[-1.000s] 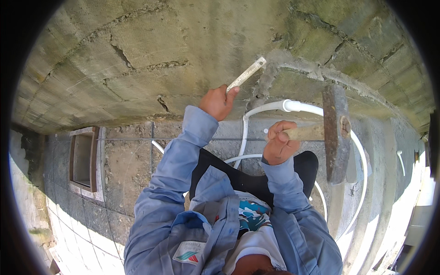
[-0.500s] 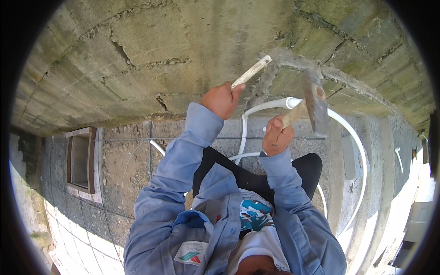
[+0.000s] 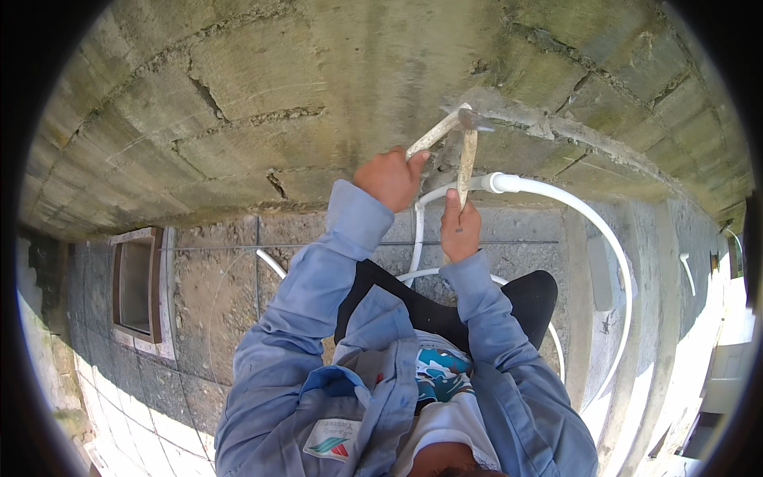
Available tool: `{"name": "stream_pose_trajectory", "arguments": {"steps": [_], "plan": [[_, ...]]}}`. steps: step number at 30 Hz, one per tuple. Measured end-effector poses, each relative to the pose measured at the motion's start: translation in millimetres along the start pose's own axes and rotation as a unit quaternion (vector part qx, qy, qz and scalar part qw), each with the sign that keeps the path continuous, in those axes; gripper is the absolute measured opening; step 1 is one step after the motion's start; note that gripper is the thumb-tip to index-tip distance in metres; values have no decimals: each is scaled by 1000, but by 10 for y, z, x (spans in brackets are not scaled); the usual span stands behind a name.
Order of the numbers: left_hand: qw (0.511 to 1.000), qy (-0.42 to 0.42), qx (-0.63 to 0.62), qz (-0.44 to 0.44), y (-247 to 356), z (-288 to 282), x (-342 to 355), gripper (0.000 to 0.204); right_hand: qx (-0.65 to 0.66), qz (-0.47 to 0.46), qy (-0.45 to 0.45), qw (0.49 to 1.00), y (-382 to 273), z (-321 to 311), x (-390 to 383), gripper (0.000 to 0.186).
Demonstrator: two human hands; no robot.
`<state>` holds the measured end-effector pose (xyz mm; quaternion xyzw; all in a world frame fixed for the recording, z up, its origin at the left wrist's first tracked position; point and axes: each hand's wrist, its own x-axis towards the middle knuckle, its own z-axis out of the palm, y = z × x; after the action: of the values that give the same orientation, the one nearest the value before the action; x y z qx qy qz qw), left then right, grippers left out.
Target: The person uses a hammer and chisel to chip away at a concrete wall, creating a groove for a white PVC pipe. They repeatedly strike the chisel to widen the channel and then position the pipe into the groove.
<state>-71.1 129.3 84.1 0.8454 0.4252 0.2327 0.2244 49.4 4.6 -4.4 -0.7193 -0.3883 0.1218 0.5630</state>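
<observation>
My left hand point(image 3: 389, 180) is closed around a pale, dusty chisel-like bar point(image 3: 433, 137). One end of the bar sticks out up and to the right; its other end is hidden by the hand and cannot be made out. My right hand point(image 3: 460, 229) grips the wooden handle of a hammer point(image 3: 467, 161). The metal head of the hammer is at the projecting end of the bar, touching it or very close. Both tools are in front of the block wall point(image 3: 262, 71), near a rough groove in its mortar.
White plastic pipe point(image 3: 608, 226) curves around my right side, with a coupling point(image 3: 498, 183) close to the wall. Thin bars point(image 3: 213, 247) cross the rough ground. A framed rectangular box point(image 3: 137, 285) is at the left. My bent knees are below my hands.
The hammer has swung left from beside the pipe coupling to the bar's end. My right hand has shifted slightly left, while the left hand with the bar has stayed nearly in place.
</observation>
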Motion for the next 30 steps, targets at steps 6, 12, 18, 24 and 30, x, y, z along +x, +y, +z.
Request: {"name": "stream_pose_trajectory", "arguments": {"steps": [6, 12, 18, 24, 30], "plan": [[1000, -10, 8, -10, -61, -56, 11, 61, 200, 20, 16, 980, -501, -287, -235, 49], [1000, -18, 4, -6, -66, 18, 32, 63, 134, -63, 59, 987, 89, 102, -108, 44], [1000, -22, 7, -17, -140, -28, 70, 62, 243, 48, -8, 969, -296, -80, -222, 41], [1000, -20, 2, 6, -167, 33, 94, 64, 97, -70, 52, 991, 131, 112, -54, 42], [999, -34, -14, -11, -309, 83, 175, 64, 108, -19, 1, 994, -217, -41, -138, 42]]}}
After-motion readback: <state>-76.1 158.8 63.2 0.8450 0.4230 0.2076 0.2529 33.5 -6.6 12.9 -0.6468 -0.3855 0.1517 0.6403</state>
